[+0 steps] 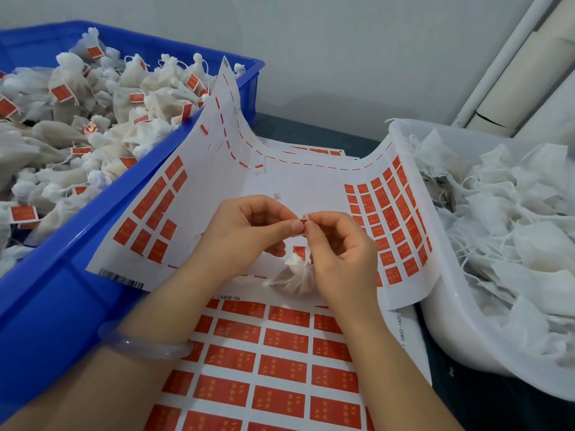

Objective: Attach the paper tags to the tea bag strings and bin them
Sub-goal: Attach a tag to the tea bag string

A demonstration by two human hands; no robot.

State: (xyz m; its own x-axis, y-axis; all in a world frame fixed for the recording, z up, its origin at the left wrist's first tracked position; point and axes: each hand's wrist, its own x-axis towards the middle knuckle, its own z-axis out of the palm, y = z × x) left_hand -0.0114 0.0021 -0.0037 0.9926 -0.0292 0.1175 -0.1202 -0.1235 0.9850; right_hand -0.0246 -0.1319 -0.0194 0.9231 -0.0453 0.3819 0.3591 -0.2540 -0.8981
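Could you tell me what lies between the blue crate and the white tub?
Head view: sheets of red tags, a tea bag, and the left hand and right hand pinching one tag.

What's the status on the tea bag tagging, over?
Left hand and right hand pinch one red tag. Tea bag lies beneath, on sticker sheet. Nothing blocks blue bin.

Curled sheet (289,181): white, red dashed border lines, grid of orange-red tags (390,217) with faint yellow marks, black barcode (121,279) at its near left corner. Left of sheet: blue crate (77,244), off-white tea bags (46,132) bearing matching red tags. Right of sheet: translucent white bin (441,321), plain white bags (535,244)
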